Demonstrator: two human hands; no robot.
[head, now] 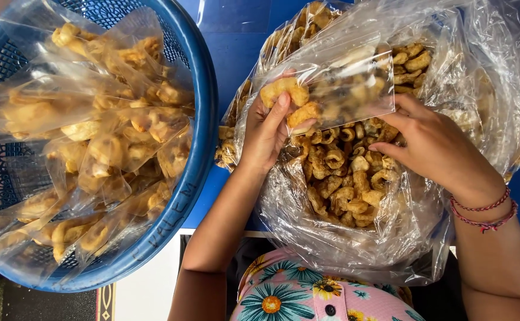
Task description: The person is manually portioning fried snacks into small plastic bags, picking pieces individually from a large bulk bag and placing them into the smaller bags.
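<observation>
Two hands, crinkly clear small bag (337, 80), curled puffy crackling (283, 89), possibly pinched

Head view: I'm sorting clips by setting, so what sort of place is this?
Probably a small home or stall snack-packing spot, not a factory. A big clear sack of fried crackling sits on a blue surface, a blue plastic basket holds filled small bags, and the left hand fills another small bag.

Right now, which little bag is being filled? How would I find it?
Find the big clear sack of curly fried snacks right of the blue basket. Above its open mouth, the left hand and right hand hold a small clear bag. Unlike the basket's packed bags, it's open and half full.
</observation>
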